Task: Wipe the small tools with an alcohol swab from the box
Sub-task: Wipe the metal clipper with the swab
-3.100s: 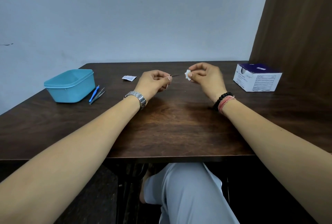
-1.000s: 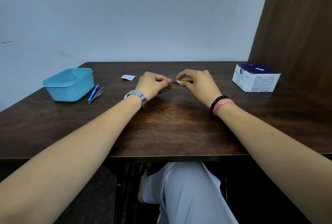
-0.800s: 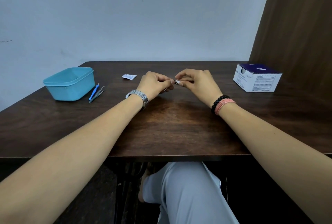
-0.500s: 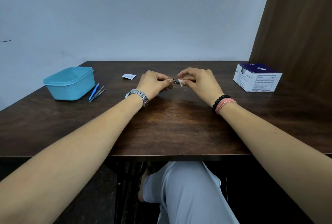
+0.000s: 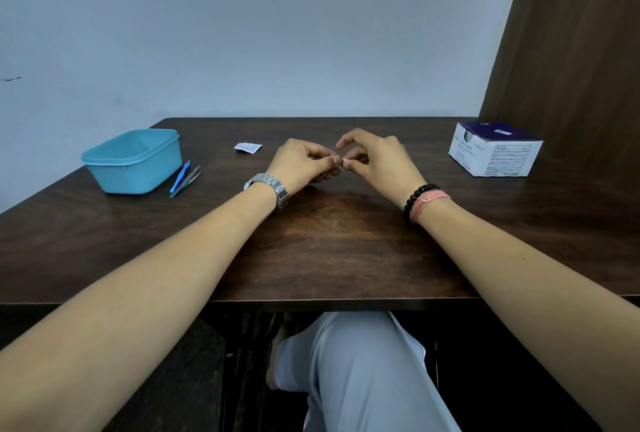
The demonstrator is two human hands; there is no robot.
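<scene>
Now right hand (image 5: 377, 161) fingers lifted.

left hand (image 5: 300, 164) pinching small tool (image 5: 340, 159), right hand (image 5: 377, 161) pinching swab (image 5: 345, 163)

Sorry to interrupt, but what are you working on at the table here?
A person is wiping a small tool, pinched in the left hand, with a white swab held in the right hand. More tools lie beside the blue tub, a torn wrapper sits mid-table, and the swab box stands at right.
</scene>
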